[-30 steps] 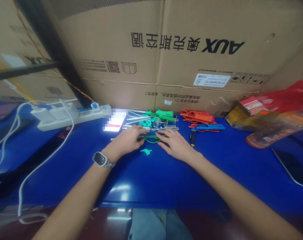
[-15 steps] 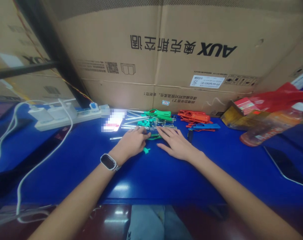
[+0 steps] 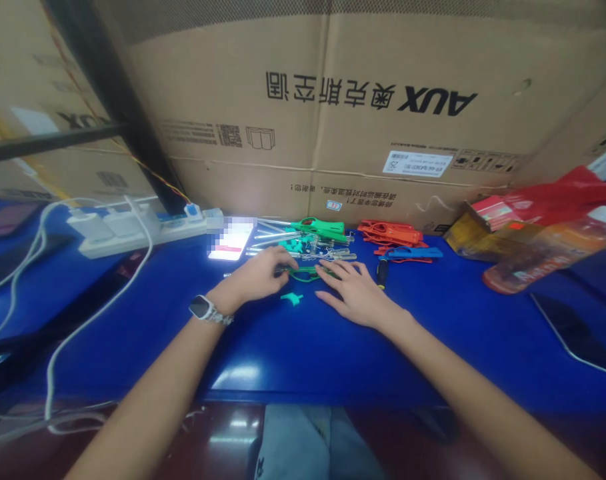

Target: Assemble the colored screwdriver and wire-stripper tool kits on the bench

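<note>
A green plastic lighter casing [image 3: 305, 274] with an open loop lies on the table between my hands. My left hand [image 3: 255, 275], with a watch on the wrist, has curled fingers closed at the casing's left end; its fingertips are partly hidden. From under this hand pokes the tip of a metal tube [image 3: 227, 275]. My right hand [image 3: 355, 291] lies over the casing's right end, fingers stretched out and thumb apart. Just nearer to me is a small teal trigger piece [image 3: 292, 299]. Beyond my fingers are metal tubes [image 3: 273, 236], teal pieces and green casings [image 3: 325, 229].
Orange casings [image 3: 393, 233], a blue casing [image 3: 413, 253] and a dark-handled tool [image 3: 381, 273] lie right of the pile. A lit phone [image 3: 231, 241] and power strip [image 3: 170, 233] are left. A bottle [image 3: 545, 257] stands before a carton [image 3: 483, 233]. Cardboard [image 3: 357, 153] walls the back.
My left hand has shifted left and rolled, showing more of the green casing and the teal piece. My right hand stays nearly in place. The whole view has shifted slightly.
</note>
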{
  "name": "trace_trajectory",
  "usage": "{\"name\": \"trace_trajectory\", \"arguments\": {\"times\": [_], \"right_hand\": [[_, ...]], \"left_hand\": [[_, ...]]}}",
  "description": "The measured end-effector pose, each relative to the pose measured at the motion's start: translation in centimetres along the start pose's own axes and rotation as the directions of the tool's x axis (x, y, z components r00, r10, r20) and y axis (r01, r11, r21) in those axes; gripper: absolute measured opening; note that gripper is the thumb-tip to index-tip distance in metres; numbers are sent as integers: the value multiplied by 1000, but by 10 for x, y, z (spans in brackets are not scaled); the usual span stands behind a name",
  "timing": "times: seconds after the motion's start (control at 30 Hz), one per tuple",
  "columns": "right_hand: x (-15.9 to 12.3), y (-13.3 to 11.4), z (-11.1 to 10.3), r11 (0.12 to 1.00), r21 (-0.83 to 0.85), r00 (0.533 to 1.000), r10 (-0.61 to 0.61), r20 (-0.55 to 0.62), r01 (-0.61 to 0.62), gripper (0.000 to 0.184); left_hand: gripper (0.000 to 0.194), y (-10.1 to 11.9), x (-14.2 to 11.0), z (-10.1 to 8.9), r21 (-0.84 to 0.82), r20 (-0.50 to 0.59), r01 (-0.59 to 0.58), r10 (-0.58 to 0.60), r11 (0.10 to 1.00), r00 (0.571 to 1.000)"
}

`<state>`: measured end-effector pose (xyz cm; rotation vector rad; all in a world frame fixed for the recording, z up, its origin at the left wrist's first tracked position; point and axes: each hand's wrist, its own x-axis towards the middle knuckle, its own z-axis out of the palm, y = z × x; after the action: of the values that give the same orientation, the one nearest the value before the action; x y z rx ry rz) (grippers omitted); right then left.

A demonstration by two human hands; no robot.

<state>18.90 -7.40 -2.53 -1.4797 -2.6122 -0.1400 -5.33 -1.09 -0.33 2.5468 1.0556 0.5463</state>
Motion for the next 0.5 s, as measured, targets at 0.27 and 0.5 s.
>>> {"name": "trace_trajectory", "arguments": {"times": [0.27,0.5], "right_hand": [[1,2,3,999,41,1000,6,-29,-4,51],[3,0,5,998,59,1000,5,-28,-3,51]], "left_hand": [[20,6,-7,-7,-139,245,119,-82,983,966],[9,-2,0,1,-154,158,64,-40,986,987]]}}
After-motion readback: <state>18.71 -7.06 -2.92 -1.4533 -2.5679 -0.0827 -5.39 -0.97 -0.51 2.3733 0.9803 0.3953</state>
